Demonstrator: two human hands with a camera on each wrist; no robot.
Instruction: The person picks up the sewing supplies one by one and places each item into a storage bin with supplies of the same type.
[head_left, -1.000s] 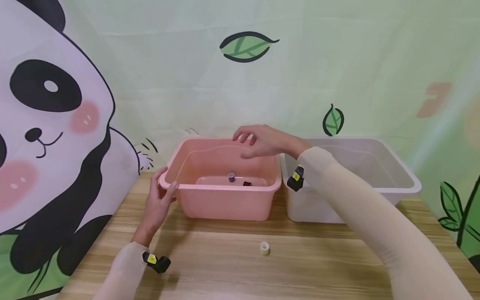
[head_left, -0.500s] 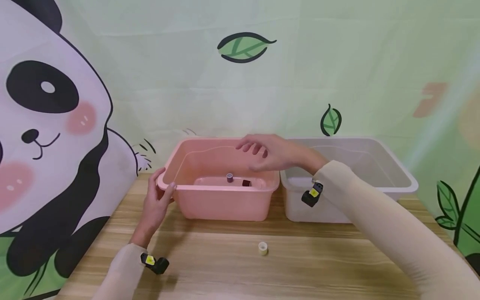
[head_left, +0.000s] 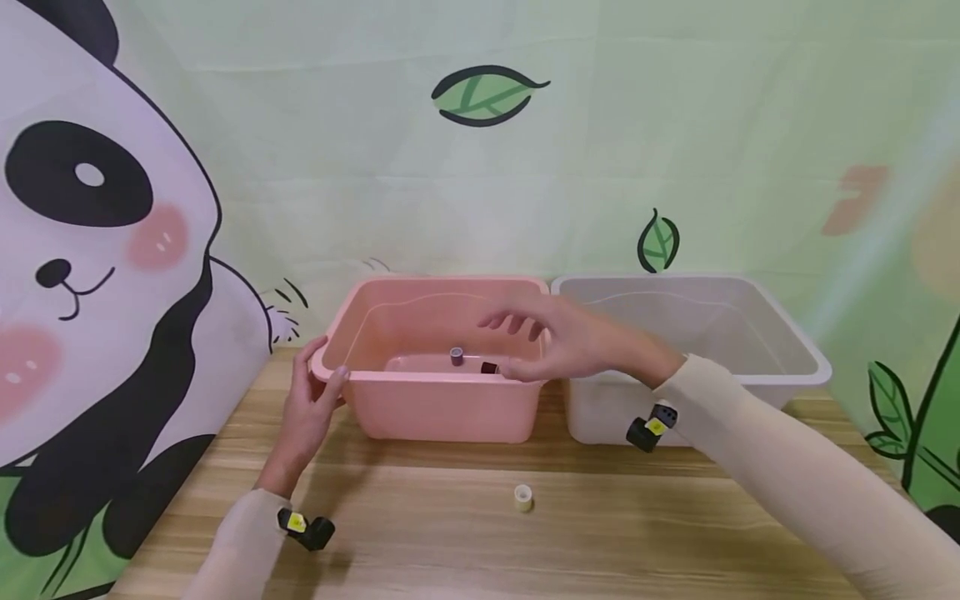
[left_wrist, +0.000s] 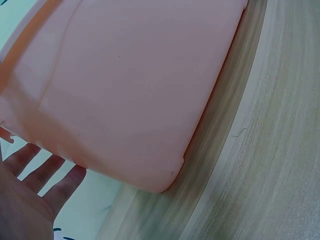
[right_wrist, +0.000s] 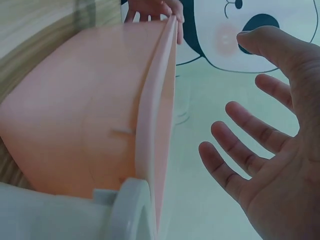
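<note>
My left hand (head_left: 306, 417) grips the front left corner of a pink plastic bin (head_left: 442, 410), its thumb over the rim. In the left wrist view its fingers (left_wrist: 65, 187) lie against the bin's outer wall. Inside the bin are a small purple-grey cylinder (head_left: 457, 357) and a small dark block (head_left: 489, 367). My right hand (head_left: 566, 337) hovers over the bin's right end with nothing in it; in the right wrist view its fingers (right_wrist: 260, 130) are spread and apart from the rim. On the table is a small cream hollow cylinder (head_left: 522, 504).
A light grey bin (head_left: 600, 417) stands close against the right side of the pink one, under my right forearm. Both bins sit on a wood-grain table (head_left: 420, 533), before a hanging backdrop (head_left: 337, 125) printed with a panda and leaves.
My right hand has moved lower and toward the right, from over the middle of the pink bin to its right end. My left hand keeps its hold on the corner.
</note>
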